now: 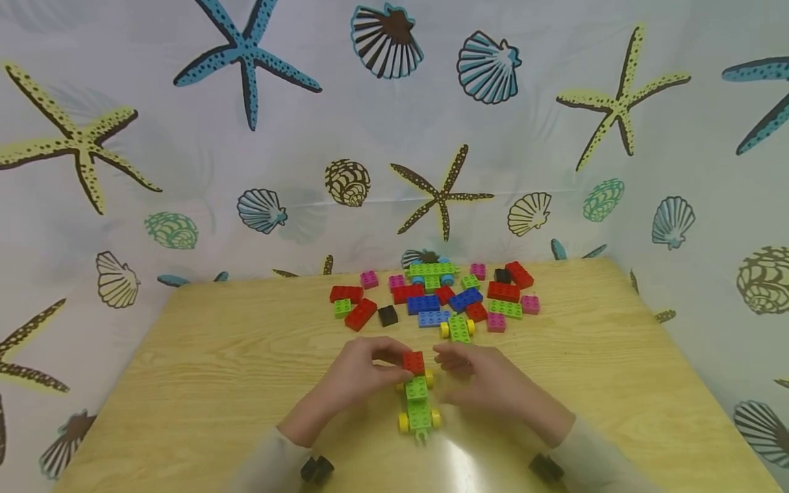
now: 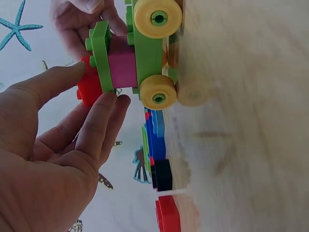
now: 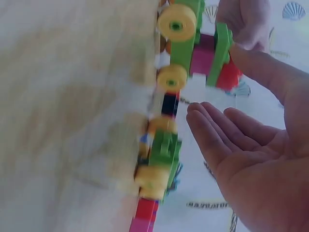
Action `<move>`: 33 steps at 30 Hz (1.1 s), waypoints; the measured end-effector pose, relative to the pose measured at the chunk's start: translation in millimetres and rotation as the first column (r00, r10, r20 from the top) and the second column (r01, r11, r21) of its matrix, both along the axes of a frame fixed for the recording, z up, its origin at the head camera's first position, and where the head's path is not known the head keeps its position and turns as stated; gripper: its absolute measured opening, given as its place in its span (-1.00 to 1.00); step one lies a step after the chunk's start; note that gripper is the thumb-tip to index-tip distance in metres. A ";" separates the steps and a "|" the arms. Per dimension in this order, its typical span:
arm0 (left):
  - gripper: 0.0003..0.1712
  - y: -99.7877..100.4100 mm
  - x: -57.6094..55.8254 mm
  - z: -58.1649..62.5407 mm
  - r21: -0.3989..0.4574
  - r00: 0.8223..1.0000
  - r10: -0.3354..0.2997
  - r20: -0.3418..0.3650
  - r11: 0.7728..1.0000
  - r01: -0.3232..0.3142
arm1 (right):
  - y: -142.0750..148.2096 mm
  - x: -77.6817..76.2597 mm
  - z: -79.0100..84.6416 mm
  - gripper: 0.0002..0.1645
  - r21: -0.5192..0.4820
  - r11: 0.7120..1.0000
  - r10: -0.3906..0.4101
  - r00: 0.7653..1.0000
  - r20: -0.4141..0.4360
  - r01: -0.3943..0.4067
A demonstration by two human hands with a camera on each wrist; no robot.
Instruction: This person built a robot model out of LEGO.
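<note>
A green wheeled toy base with yellow wheels stands on the table in front of me. It carries a pink brick, with a green brick above that. On top, toward the far end, sits a red brick. My left hand pinches this red brick between thumb and fingers from the left. To the right of the toy, my right hand is held with its fingers extended and nothing in it. The right wrist view shows its palm turned toward the toy.
Behind the hands is a second green wheeled base with yellow wheels. Farther back lie loose red bricks, blue bricks and pink bricks. A long green base with blue wheels stands near the patterned cloth.
</note>
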State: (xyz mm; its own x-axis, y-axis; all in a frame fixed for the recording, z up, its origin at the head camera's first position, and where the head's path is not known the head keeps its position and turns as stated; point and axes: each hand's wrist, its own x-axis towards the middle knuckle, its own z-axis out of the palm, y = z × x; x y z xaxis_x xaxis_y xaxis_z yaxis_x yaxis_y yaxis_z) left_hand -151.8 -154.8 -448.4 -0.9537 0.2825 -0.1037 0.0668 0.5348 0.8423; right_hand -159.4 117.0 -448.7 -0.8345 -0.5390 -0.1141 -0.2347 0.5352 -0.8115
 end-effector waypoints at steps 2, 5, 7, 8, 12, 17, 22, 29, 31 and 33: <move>-0.68 -4.6 -3.7 0.5 -0.026 1.000 0.028 -0.006 0.999 -0.028 | 5.2 -4.4 0.6 -0.18 0.012 0.999 -0.037 0.999 -0.026 0.037; -0.66 -12.5 -9.4 0.1 -0.046 0.998 0.059 -0.003 0.997 -0.059 | 12.5 -11.0 1.7 -0.25 0.054 0.994 -0.091 0.994 -0.062 0.094; -0.65 -17.9 -12.9 -0.6 -0.054 0.997 0.074 -0.005 0.996 -0.074 | 17.4 -15.9 2.4 -0.28 0.091 0.989 -0.104 0.990 -0.095 0.113; -0.64 -20.4 -14.6 -0.7 -0.056 0.997 0.083 -0.003 0.995 -0.083 | 19.6 -18.5 2.6 -0.28 0.106 0.987 -0.109 0.988 -0.111 0.121; -0.62 -31.8 -20.1 -2.1 -0.056 0.995 0.096 -0.017 0.994 -0.097 | 26.8 -29.2 2.4 -0.26 0.150 0.980 -0.110 0.982 -0.156 0.134; -0.59 -47.6 -26.7 -5.7 -0.057 0.996 0.079 -0.042 0.995 -0.081 | 31.0 -42.1 -0.4 -0.20 0.167 0.973 -0.136 0.982 -0.134 0.157; -0.55 -68.2 -31.6 -8.1 -0.057 0.996 0.088 -0.016 0.994 -0.089 | 29.5 -53.8 -1.9 -0.09 0.184 0.972 -0.129 0.987 -0.100 0.145; -0.53 -105.1 -39.1 -9.8 -0.045 0.995 0.100 0.001 0.994 -0.100 | 27.1 -65.0 -3.5 -0.02 0.228 0.967 -0.099 0.991 -0.090 0.118; -0.51 -116.5 -40.7 -10.1 -0.040 0.994 0.106 -0.001 0.994 -0.106 | 26.8 -67.1 -4.7 -0.02 0.240 0.964 -0.092 0.992 -0.090 0.111; -0.50 -128.3 -41.2 -10.1 -0.037 0.993 0.117 -0.001 0.992 -0.117 | 26.4 -68.5 -5.6 -0.03 0.247 0.964 -0.083 0.993 -0.089 0.103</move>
